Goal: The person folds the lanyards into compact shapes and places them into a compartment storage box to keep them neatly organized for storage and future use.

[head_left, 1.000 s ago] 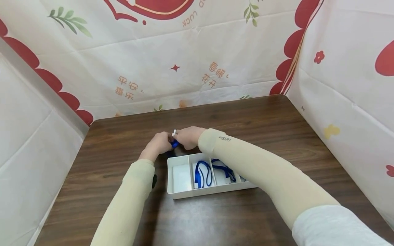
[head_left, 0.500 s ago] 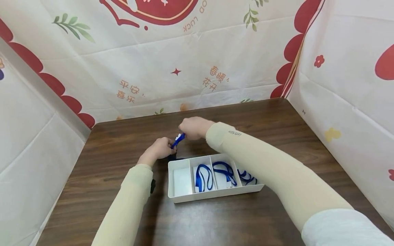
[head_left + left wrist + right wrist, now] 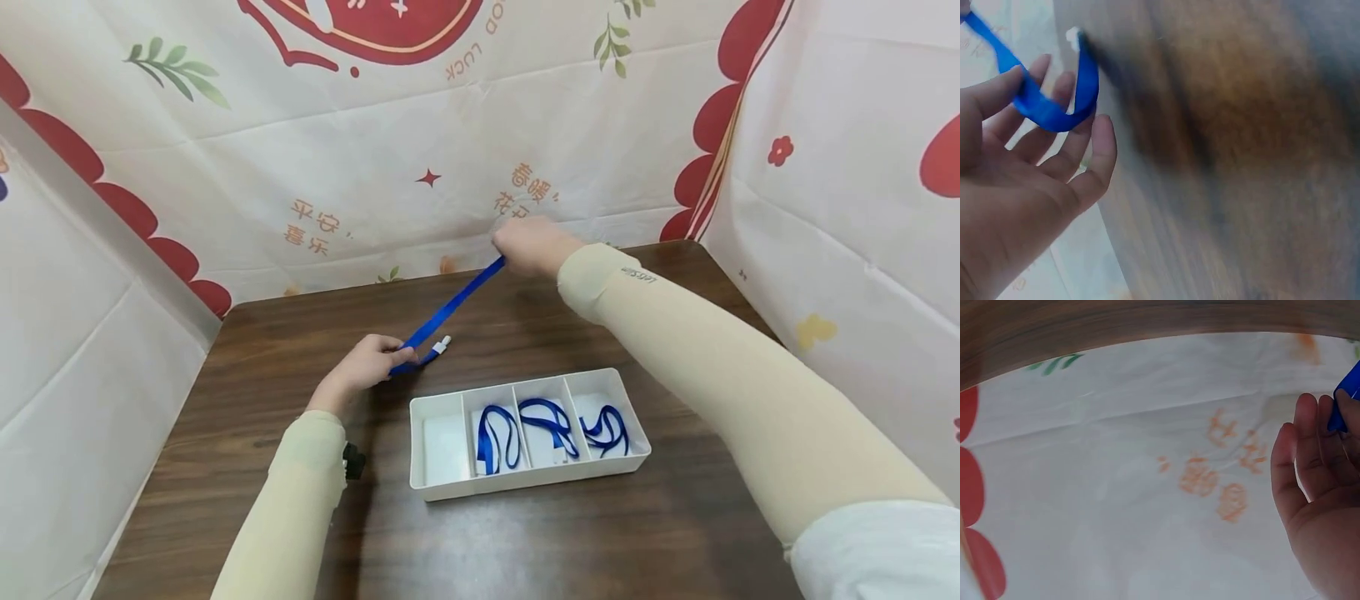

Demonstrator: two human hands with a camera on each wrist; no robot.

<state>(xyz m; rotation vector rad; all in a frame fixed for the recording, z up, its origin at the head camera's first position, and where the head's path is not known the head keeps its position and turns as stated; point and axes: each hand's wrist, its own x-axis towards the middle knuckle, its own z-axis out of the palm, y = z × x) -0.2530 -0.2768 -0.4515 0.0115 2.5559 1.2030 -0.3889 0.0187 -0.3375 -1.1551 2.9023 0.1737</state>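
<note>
A blue lanyard (image 3: 453,305) stretches up and to the right between the two hands. My left hand (image 3: 362,365) holds its lower part over the table; in the left wrist view the thumb lies against the blue strap (image 3: 1047,114), which loops across the curled fingers. From that hand a short end with a white clip (image 3: 442,344) sticks out to the right. Higher up at the back, my right hand (image 3: 534,245) pinches the lanyard's other end. In the right wrist view a fold of blue strap (image 3: 1339,419) sits between thumb and fingers.
A white tray (image 3: 536,483) with several compartments stands in front of the hands. Blue lanyards (image 3: 498,437) lie coiled in three of them; the leftmost shows a bare floor. Printed cloth walls (image 3: 360,142) border the brown wooden table (image 3: 465,550).
My right hand has moved up and right, away from the left, drawing the lanyard out between them. The left hand has shifted slightly left. The tray's right compartment has come into view.
</note>
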